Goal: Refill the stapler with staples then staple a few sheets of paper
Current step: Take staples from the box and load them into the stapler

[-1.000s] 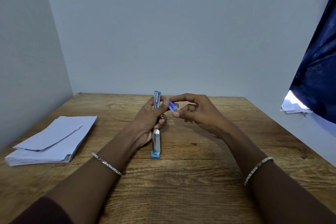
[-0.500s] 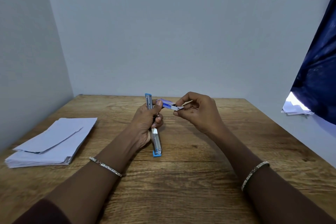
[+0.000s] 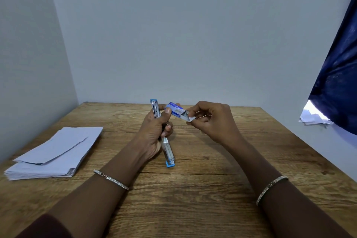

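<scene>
Near the left edge of the counter (image 3: 193, 208) the paper stack (image 3: 56, 152) is left untouched; mid-counter, the unfolded stapler (image 3: 169, 152) is gripped upright by the left hand (image 3: 154, 133). Just beyond, the staple box (image 3: 174, 109) is steadied under its thumb, and the end flap, shut a second ago, is now pinched open by the right hand (image 3: 212, 121): staples (image 3: 184, 115) are exposed, so a strip can likely be drawn out.

I see a plain room, perhaps a small office or study corner: a wooden tabletop (image 3: 193, 208) set into a corner of bare pale walls (image 3: 173, 35), a paper stack (image 3: 58, 156) on it, and a dark blue curtain (image 3: 338, 87) at the right.
</scene>
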